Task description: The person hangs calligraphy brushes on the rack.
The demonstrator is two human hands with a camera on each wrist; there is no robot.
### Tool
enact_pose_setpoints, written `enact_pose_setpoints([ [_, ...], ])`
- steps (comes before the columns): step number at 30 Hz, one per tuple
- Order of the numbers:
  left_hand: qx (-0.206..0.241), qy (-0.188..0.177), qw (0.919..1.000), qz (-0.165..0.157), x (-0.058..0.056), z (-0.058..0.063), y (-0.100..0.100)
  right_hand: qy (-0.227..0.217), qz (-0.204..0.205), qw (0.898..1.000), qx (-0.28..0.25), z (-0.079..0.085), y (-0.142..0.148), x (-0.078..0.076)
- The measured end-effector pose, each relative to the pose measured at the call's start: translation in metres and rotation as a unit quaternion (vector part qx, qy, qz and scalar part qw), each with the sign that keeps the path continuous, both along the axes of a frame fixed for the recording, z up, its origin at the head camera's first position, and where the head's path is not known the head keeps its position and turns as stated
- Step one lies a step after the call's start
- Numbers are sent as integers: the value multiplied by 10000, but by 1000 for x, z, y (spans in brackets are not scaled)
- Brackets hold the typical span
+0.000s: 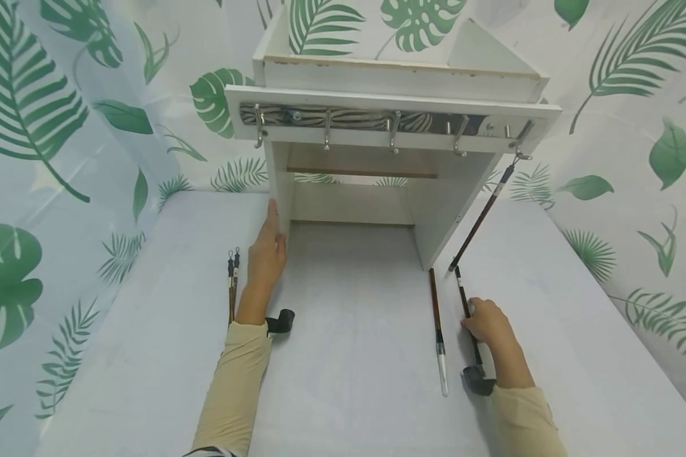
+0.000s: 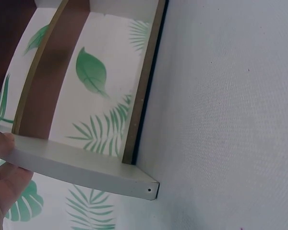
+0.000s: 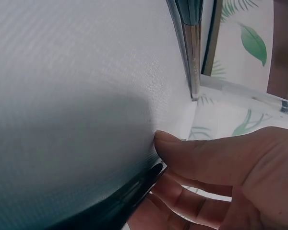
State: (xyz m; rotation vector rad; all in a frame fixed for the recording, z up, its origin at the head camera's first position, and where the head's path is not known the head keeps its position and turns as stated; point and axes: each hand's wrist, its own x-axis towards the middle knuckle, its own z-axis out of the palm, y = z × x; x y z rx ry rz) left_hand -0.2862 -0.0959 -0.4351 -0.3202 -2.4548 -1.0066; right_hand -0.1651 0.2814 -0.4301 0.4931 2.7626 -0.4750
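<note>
Brush [image 1: 462,292], thin and dark, is right of the white rack [image 1: 455,200] in the head view. Left wrist view: left hand [image 2: 8,184] pinches the rack's side. Right wrist view: right hand [image 3: 240,167] pinches the brush.

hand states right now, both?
Left hand: closed, gripping the white shelf's side panel.
Right hand: closed, pinching the black-headed brush by its handle.
</note>
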Motion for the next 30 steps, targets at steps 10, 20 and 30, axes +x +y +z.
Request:
enact_pose_setpoints([
  [10,-23,-62,10000,25,1,2,1,20,-48,9999,-162,-2,-1,0],
  [20,-45,-69,10000,16,2,2,1,71,-135,9992,-363,-4,-1,2],
  [30,-68,32,10000,35,2,1,1,97,-48,9990,-436,-2,2,5],
])
